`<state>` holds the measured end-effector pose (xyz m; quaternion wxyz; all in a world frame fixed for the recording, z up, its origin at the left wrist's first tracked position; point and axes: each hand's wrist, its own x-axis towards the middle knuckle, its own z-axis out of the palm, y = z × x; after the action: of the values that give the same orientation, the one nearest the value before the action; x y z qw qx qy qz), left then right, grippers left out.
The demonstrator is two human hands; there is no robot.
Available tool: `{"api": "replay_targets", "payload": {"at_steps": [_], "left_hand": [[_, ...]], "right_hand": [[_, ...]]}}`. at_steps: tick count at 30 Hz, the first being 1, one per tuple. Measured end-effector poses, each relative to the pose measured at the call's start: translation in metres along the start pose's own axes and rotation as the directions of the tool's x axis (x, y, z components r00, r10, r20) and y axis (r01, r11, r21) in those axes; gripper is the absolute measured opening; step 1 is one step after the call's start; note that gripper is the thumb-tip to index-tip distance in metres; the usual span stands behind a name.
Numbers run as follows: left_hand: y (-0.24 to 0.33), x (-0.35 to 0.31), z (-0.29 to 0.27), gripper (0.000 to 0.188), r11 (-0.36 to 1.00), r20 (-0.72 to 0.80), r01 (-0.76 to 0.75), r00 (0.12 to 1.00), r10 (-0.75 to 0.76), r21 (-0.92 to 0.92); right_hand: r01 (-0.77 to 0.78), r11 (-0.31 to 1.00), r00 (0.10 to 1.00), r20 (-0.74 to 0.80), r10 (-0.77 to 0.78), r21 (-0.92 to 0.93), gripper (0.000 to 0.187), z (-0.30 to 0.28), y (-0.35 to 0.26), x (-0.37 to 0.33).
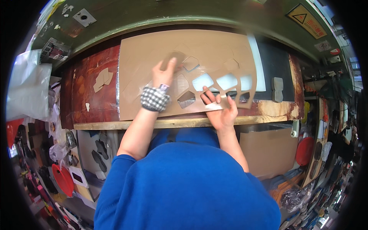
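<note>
A large brown sheet point(145, 50) lies over the worktable, with several angular holes cut along its right and near parts. Over its middle is my left hand point(163, 74), fingers closed round a flat brown piece point(173, 61) smeared by motion, its exact kind unclear. A black-and-white checked cuff point(155, 99) covers that wrist. At the sheet's near edge my right hand point(222, 115) is palm up, its fingers curled by the holes around a pale piece point(215, 105). Whether this piece is loose or part of the sheet is hard to see. A five-sided outline point(191, 63) shows right of my left hand.
Several small beige offcuts point(102, 79) lie on the red table surface point(78, 96) at left. A grey block point(277, 89) sits on the dark right part. A green machine beam point(184, 19) spans the back. Another brown sheet point(268, 151) stands below the table's wooden front edge point(180, 123).
</note>
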<state>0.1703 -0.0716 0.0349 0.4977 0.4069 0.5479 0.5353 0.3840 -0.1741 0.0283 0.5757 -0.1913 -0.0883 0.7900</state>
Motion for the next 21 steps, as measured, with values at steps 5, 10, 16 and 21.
{"api": "replay_targets", "payload": {"at_steps": [5, 10, 16, 21], "left_hand": [[0.000, -0.043, -0.039, 0.032, 0.726, 0.094, -0.417, 0.893, 0.441, 0.547], [-0.012, -0.068, -0.038, 0.032, 0.610, 0.183, -0.529, 0.823, 0.537, 0.590], [-0.005, -0.051, -0.041, 0.036, 0.606, 0.137, -0.421, 0.878, 0.458, 0.675], [-0.016, -0.045, -0.032, 0.055, 0.358, 0.446, -0.570, 0.813, 0.374, 0.740]], "right_hand": [[-0.077, 0.992, 0.995, -0.065, 0.071, -0.096, 0.034, -0.003, 0.026, -0.020], [-0.076, 0.951, 0.993, 0.061, 0.099, -0.300, 0.024, 0.000, 0.043, -0.002], [-0.067, 0.959, 0.968, 0.216, 0.129, -0.275, 0.027, -0.003, 0.034, 0.004], [-0.054, 0.969, 0.955, 0.270, 0.121, -0.242, 0.030, -0.010, 0.033, 0.004]]}}
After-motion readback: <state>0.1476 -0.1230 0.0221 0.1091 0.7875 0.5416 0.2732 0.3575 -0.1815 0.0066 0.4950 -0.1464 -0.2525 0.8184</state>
